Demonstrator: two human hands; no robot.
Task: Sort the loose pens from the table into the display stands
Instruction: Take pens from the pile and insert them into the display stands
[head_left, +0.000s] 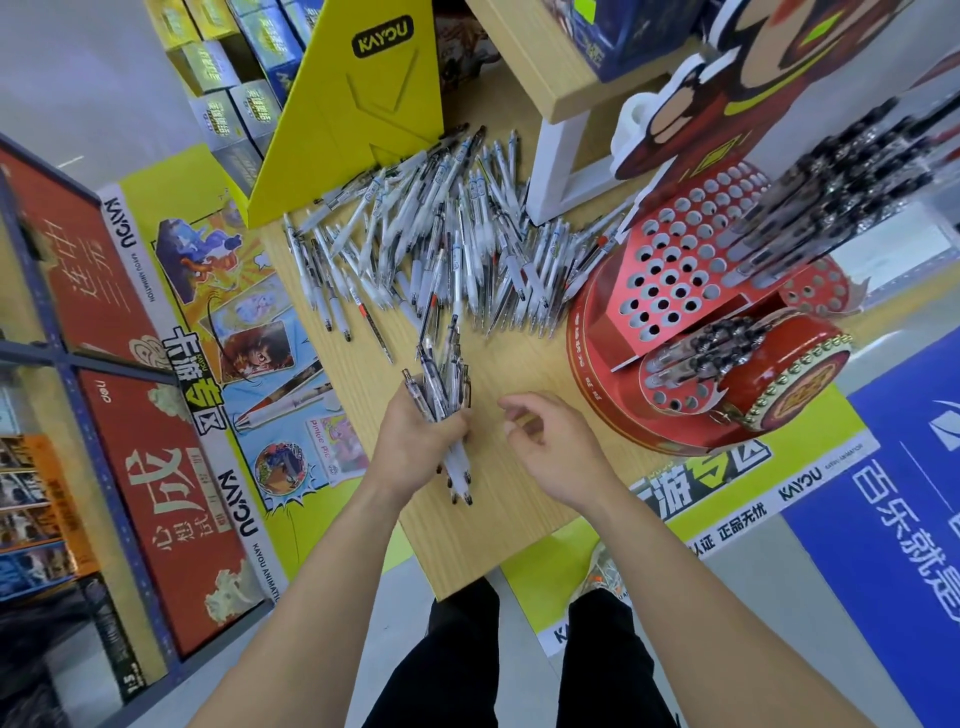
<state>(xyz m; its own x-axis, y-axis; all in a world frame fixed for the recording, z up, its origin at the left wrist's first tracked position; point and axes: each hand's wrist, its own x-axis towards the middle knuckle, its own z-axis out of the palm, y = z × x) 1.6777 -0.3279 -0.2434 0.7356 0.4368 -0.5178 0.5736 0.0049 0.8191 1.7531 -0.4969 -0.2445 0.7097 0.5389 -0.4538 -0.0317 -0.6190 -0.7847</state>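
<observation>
A big heap of loose white and clear pens (441, 234) covers the far half of the wooden table (498, 535). My left hand (421, 441) grips a bundle of several pens (441, 389), tips pointing toward me. To its right my right hand (556, 441) hovers over the table with loosely curled fingers and holds nothing. A red display stand (670, 275) with rows of round holes stands at the right; black pens (831, 192) fill its upper rows. Its lower drum-shaped part (779, 384) holds more pens.
A yellow cardboard display (358, 98) stands at the table's far left, with stacked boxes (228, 67) behind it. A wooden shelf with a white support (561, 156) rises at the back. Red and yellow printed panels (156, 415) flank the table's left side.
</observation>
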